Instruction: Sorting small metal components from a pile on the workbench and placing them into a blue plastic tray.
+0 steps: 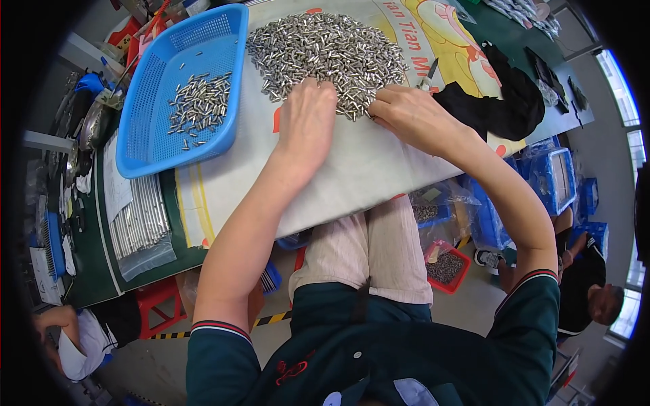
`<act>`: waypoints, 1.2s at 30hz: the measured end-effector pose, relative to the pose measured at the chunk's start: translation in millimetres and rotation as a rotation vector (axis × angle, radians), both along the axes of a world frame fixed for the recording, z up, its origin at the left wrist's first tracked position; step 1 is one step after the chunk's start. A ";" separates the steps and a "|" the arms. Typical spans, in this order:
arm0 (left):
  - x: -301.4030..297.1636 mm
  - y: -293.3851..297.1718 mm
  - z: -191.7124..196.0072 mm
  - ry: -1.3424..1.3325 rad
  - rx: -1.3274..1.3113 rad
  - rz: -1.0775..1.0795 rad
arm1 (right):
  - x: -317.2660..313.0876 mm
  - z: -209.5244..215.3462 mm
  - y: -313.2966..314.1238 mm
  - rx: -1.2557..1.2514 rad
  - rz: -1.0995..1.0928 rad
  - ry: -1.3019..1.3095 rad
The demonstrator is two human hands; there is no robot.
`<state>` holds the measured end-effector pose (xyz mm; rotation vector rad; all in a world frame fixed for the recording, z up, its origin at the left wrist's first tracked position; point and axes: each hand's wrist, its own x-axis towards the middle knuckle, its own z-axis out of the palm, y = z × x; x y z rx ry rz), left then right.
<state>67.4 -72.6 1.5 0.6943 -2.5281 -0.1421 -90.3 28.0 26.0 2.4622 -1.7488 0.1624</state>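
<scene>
A wide heap of small silvery metal pins [325,51] lies on the pale printed cloth [352,166] in front of me. My left hand [308,114] rests at the heap's near left edge, its fingers curled down and closed; the fingertips are hidden behind the knuckles. At the near right edge my right hand [414,116] has its thumb and fingers pinched together, touching the pins. Whatever either hand grips is too small or too covered to make out. To the left, a blue plastic basket [233,111] holds a smaller batch of similar pins [200,105].
Right of the heap lie a black cloth [514,88] and a pointed tool [428,80]. Bagged metal rods [142,220] are left of the cloth. Below the table stand a red bin [455,281] of small parts and blue crates [552,179]. Other people sit at both sides.
</scene>
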 end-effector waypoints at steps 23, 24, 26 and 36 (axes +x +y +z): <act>3.7 2.8 2.7 -0.065 -0.021 0.048 | 21.5 -2.8 3.3 0.002 -0.067 0.174; 5.1 2.0 1.7 -0.066 -0.015 0.054 | 22.0 -4.1 3.7 -0.002 -0.066 0.169; 3.1 1.9 1.2 -0.065 -0.015 0.051 | 19.7 -3.3 5.4 0.005 -0.105 0.096; 3.1 4.0 1.8 -0.090 -0.066 0.065 | 24.0 5.6 9.0 0.036 -0.197 -0.107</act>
